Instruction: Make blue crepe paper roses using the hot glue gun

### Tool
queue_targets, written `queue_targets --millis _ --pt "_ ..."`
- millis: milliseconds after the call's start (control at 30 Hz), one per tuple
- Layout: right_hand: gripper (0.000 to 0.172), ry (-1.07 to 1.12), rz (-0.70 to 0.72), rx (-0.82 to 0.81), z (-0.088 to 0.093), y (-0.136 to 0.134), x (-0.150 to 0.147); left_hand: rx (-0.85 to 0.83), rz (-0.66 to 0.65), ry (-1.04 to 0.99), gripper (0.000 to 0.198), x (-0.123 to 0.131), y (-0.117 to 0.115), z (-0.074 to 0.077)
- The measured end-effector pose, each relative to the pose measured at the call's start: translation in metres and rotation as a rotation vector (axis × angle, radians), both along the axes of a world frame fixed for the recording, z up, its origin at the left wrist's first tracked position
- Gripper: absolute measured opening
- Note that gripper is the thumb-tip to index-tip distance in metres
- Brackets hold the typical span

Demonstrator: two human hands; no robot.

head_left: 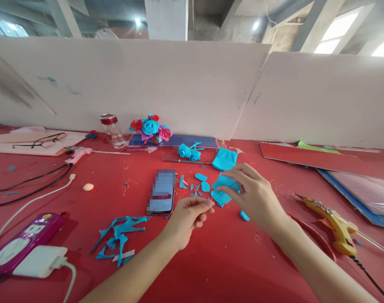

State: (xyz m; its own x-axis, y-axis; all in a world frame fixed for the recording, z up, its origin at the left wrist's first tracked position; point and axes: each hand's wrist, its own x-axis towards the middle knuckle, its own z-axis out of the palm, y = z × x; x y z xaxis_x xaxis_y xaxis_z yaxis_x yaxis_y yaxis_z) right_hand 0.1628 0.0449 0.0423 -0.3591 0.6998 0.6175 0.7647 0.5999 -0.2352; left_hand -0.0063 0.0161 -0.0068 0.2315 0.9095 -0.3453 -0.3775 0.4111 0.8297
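My left hand (pixel 190 216) is over the middle of the red table, its thumb and forefinger pinched together. Whatever may be between those fingertips is too small to make out. To the right, my right hand (pixel 256 195) has thumb and fingers curved apart with a gap between them. Its fingertips hover by a stack of blue sheet pieces (pixel 221 198), partly hidden behind the fingers. Cut blue petal shapes (pixel 205 186) and small scraps lie just beyond my left hand. Behind them are a folded blue sheet (pixel 225 159) and blue handmade roses (pixel 189 151).
A phone (pixel 162 191) lies left of centre, near blue offcuts (pixel 119 235). The purple power strip (pixel 27 242) holds a white charger. At right lies a yellow glue gun (pixel 333 225). A glass bottle (pixel 114 132) and flower arrangement (pixel 151 128) stand before the white partition (pixel 131 80).
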Motion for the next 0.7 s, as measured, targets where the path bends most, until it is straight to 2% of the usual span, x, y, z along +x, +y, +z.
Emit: queue_targets --millis 100,233,300,400,700 --pt "0.016 -0.083 0.034 0.075 0.007 -0.001 0.008 0.006 0.002 0.005 0.021 0.0 0.0 0.0" --pt "0.026 -0.324 0.31 0.153 0.017 0.001 0.018 0.012 0.008 0.015 0.021 0.0 0.0 0.001" --pt "0.027 -0.411 0.373 0.177 0.02 0.004 0.02 0.012 0.009 0.017 0.022 0.0 0.0 0.001" --pt "0.026 -0.469 0.379 0.179 0.019 0.009 0.022 0.015 0.005 0.016 0.021 0.0 0.001 0.0" --pt "0.022 -0.461 0.39 0.172 0.021 0.011 0.024 0.076 -0.003 0.039 0.021 0.0 0.0 0.001"
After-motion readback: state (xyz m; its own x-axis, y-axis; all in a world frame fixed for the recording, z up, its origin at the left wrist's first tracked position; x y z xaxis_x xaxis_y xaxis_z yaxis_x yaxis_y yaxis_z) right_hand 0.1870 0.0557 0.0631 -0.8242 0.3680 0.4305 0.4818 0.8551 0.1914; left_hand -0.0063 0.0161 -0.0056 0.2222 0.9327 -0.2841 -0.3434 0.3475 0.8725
